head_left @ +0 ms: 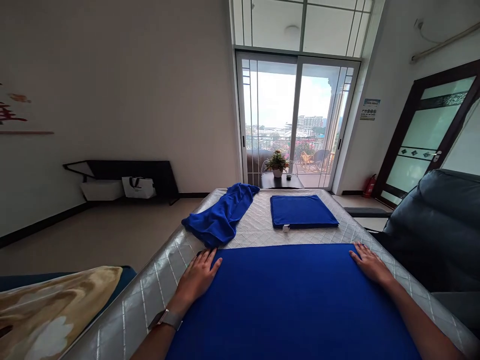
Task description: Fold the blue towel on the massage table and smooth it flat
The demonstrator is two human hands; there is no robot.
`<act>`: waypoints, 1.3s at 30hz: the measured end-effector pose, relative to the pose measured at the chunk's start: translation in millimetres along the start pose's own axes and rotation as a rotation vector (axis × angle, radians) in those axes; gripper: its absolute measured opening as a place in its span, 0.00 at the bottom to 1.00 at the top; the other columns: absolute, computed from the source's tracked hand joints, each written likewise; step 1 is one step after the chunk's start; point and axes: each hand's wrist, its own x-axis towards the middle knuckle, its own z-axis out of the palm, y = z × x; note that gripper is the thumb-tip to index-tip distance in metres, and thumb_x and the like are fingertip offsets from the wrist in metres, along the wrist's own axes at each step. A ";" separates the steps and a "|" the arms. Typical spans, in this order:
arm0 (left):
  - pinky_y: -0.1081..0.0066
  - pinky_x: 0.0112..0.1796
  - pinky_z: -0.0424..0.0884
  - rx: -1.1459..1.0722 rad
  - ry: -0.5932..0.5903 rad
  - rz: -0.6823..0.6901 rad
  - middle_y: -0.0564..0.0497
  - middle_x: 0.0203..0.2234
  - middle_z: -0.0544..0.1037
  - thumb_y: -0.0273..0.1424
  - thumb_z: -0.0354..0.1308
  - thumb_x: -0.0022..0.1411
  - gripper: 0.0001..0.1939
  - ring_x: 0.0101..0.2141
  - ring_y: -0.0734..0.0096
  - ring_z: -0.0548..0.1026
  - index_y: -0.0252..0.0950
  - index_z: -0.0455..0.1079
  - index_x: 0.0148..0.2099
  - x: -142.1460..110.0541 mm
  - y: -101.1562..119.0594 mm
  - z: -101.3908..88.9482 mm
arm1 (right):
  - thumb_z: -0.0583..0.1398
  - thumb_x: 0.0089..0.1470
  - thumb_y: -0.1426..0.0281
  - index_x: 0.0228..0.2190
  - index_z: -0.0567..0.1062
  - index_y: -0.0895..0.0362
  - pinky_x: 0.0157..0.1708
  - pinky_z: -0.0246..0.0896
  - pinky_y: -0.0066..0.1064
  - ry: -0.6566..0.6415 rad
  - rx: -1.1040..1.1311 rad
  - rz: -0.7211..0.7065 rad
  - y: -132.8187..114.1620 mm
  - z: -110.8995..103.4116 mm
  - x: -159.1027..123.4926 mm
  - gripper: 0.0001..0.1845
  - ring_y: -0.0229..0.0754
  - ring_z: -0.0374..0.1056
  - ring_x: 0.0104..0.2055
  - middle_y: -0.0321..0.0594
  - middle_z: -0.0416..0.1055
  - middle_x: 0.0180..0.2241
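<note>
Two bare hands lie flat and open, fingers spread and gripping nothing, at the far corners of a broad blue fabric sheet (292,305). The left hand (198,277), with a metal-banded wristwatch (165,319) on its wrist, rests at the sheet's left edge, and the right hand (369,264) rests on its right corner, both forearms reaching forward. The sheet lies on a quilted silver mattress cover (148,300). Farther along it, a crumpled blue towel (219,216) lies left and a folded blue cloth (303,211) right, with a small white tag (286,228) too small to read. Beyond stands a potted plant (276,164) before a sliding glass door (296,120). A wall notice (369,109) by the door and a white tote bag's (138,187) black print are unreadable.
</note>
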 end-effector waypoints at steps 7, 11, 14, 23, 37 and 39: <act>0.51 0.66 0.57 -0.042 -0.032 -0.065 0.40 0.68 0.65 0.45 0.41 0.74 0.32 0.68 0.52 0.61 0.35 0.58 0.72 -1.2 9.1 -13.4 | 0.37 0.66 0.52 0.72 0.48 0.65 0.73 0.34 0.44 0.008 0.006 0.021 2.1 -4.8 -3.8 0.43 0.47 0.37 0.76 0.45 0.42 0.74; 0.52 0.68 0.52 -0.020 -0.035 -0.056 0.39 0.69 0.63 0.46 0.41 0.73 0.34 0.70 0.54 0.57 0.32 0.57 0.73 0.4 3.6 -4.7 | 0.37 0.66 0.53 0.72 0.48 0.66 0.73 0.33 0.43 -0.022 -0.003 0.035 -3.8 -12.2 -7.4 0.42 0.46 0.36 0.76 0.45 0.41 0.74; 0.52 0.68 0.51 -0.005 -0.033 -0.026 0.40 0.70 0.61 0.45 0.39 0.74 0.33 0.70 0.54 0.55 0.34 0.57 0.73 1.3 -1.3 3.6 | 0.37 0.66 0.53 0.72 0.49 0.65 0.73 0.33 0.41 -0.015 -0.001 0.040 -4.8 -13.8 -8.4 0.42 0.45 0.35 0.76 0.44 0.41 0.74; 0.53 0.68 0.49 -0.015 -0.044 -0.105 0.38 0.70 0.60 0.47 0.39 0.74 0.35 0.70 0.53 0.55 0.33 0.55 0.73 -1.6 16.6 -10.4 | 0.38 0.65 0.55 0.71 0.49 0.67 0.72 0.34 0.43 0.015 -0.009 0.052 -10.1 -15.8 -12.5 0.42 0.46 0.37 0.75 0.47 0.42 0.74; 0.51 0.68 0.50 -0.049 -0.062 -0.112 0.35 0.70 0.60 0.47 0.40 0.75 0.35 0.70 0.50 0.56 0.31 0.55 0.73 -6.5 27.9 -23.7 | 0.38 0.69 0.60 0.71 0.51 0.65 0.72 0.36 0.40 -0.063 0.016 -0.183 -184.7 -61.2 -58.9 0.36 0.43 0.39 0.75 0.46 0.44 0.73; 0.51 0.68 0.50 -0.057 -0.054 -0.110 0.35 0.70 0.61 0.47 0.41 0.75 0.35 0.70 0.50 0.56 0.31 0.55 0.73 -6.0 26.9 -21.7 | 0.37 0.70 0.54 0.72 0.49 0.64 0.72 0.33 0.42 -0.091 0.103 -0.378 -243.5 -58.7 -86.2 0.39 0.44 0.36 0.76 0.45 0.41 0.74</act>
